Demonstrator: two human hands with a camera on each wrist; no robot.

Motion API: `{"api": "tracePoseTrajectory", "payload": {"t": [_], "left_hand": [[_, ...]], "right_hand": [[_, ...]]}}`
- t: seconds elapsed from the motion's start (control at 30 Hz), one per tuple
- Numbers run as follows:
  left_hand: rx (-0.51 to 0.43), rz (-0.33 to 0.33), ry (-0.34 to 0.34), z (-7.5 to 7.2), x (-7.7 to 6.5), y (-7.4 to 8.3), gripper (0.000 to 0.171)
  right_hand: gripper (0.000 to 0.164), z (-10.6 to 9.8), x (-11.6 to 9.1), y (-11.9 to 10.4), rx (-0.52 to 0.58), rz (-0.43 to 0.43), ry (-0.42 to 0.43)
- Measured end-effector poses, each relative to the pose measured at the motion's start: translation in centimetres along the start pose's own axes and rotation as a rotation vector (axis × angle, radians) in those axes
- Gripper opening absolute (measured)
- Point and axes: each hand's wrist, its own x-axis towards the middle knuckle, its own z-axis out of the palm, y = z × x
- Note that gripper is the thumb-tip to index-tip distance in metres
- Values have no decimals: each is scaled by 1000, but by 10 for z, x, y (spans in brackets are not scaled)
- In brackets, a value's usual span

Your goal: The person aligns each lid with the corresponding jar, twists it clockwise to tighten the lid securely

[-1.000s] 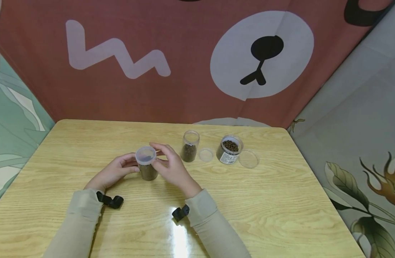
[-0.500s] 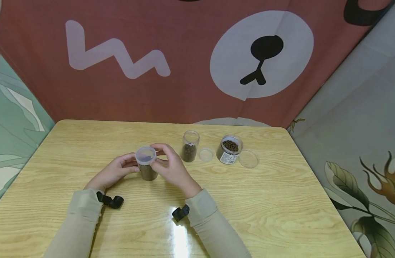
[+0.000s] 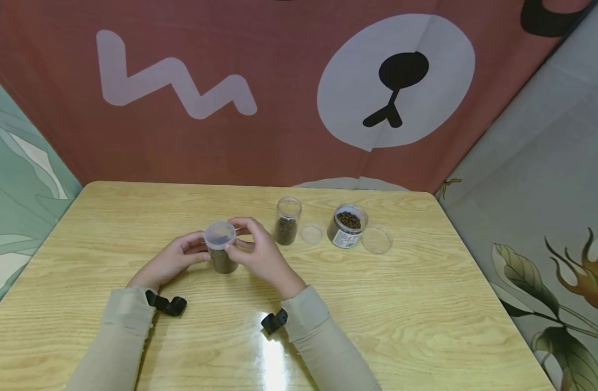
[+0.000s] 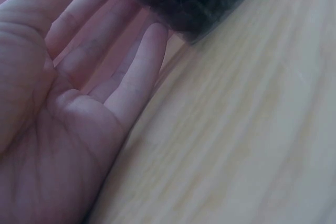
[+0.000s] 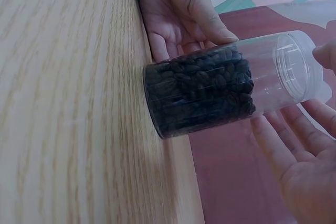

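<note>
A clear plastic jar (image 3: 223, 263), part filled with dark coffee beans, stands upright on the table with a translucent lid (image 3: 220, 233) on top. My left hand (image 3: 178, 257) holds the jar from the left, thumb on the near side; its other fingers are partly hidden behind it. From the right, my right hand (image 3: 261, 254) grips the lid's rim, with the thumb at the near edge and fingers around the far side. In the right wrist view the beans (image 5: 205, 85) reach roughly two thirds up the jar, and the lid (image 5: 304, 66) sits at its mouth.
Right of my hands stands a lidless, slimmer jar (image 3: 286, 224) with dark contents, a small clear lid (image 3: 311, 234) beside it. Further right, a wide lidless jar (image 3: 344, 238) holds brown pellets, next to a larger clear lid (image 3: 377, 240). A cloth backdrop (image 3: 279, 146) hangs behind the table.
My right thumb has shifted slightly left along the lid's near rim. My left hand and the jar stay in place.
</note>
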Motion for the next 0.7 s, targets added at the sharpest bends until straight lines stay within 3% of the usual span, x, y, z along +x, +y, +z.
{"api": "tracePoseTrajectory", "payload": {"t": [0.47,0.7], "left_hand": [[-9,35,-22,1,1,0,44],[-1,18,-23,0,0,0,47]], "right_hand": [[46,-2,-1,2,-24,-6,3],[45,-2,0,2,-8,-13,0]]}}
